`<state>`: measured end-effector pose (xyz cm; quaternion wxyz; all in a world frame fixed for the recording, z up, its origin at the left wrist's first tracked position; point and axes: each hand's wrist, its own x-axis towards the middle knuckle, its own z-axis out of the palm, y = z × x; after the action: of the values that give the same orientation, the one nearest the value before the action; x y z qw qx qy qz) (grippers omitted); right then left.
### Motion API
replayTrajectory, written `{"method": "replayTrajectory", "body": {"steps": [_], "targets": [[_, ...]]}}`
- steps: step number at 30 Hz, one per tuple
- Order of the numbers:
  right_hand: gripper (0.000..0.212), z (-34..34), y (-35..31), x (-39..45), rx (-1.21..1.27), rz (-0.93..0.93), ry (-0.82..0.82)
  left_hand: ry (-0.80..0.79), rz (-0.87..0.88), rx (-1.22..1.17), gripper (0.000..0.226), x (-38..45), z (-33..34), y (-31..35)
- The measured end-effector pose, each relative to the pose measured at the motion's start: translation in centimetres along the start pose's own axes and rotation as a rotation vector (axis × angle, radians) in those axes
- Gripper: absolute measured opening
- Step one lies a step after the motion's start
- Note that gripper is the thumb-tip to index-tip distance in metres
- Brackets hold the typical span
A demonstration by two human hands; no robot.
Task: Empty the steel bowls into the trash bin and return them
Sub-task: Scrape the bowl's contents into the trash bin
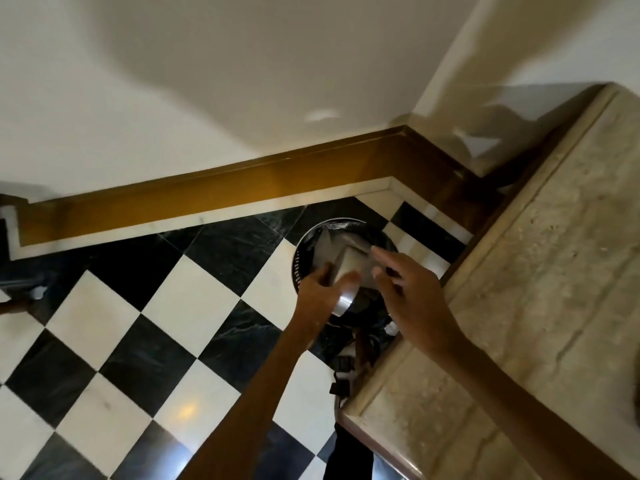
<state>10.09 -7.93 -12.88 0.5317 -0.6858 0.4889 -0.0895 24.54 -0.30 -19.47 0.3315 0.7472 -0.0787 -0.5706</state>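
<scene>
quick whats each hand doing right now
Left hand: closed on the rim of the steel bowl, held over the trash bin.
Right hand: open, fingers spread, holding nothing.

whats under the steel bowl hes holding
The round trash bin stands on the checkered floor right under the steel bowl, which the left hand holds. Pale crumpled paper shows in it. The hands and bowl hide the rest.

Both hands blur over the trash bin (304,247), hiding most of the steel bowl (343,299).
</scene>
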Motion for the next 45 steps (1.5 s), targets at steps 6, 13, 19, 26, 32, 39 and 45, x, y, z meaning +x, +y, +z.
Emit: {"method": "replayTrajectory", "body": {"steps": [6, 13, 19, 26, 32, 39, 45], "targets": [[0.078, 0.8, -0.5, -0.6, -0.527, -0.043, -0.279, 0.061, 0.638, 0.819, 0.131, 0.8, -0.7, -1.8], [0.097, 0.9, -0.4, -1.4, -0.911, -0.460, -0.316, 0.166, 0.801, 0.750, 0.126, 0.4, -1.4, -1.4], [0.100, 0.9, -1.4, -1.3, -0.943, -0.447, -0.312, 0.126, 0.804, 0.682, 0.122, -0.5, -1.4, -1.1], [0.097, 0.2, -1.2, -1.9, -0.952, -0.420, -0.299, 0.131, 0.804, 0.666, 0.123, -1.1, -0.8, -0.7], [0.097, 0.3, -0.6, -2.5, -0.941, -0.397, -0.315, 0.114, 0.785, 0.700, 0.126, -1.7, -0.9, -1.0], [0.092, 0.5, -0.2, -2.6, -0.893, -0.439, -0.329, 0.126, 0.797, 0.748, 0.126, -2.2, -1.2, -0.5], [0.091, 0.3, 0.0, -2.1, -0.885, -0.438, -0.321, 0.123, 0.748, 0.700, 0.129, -2.1, -0.5, -0.5]]}}
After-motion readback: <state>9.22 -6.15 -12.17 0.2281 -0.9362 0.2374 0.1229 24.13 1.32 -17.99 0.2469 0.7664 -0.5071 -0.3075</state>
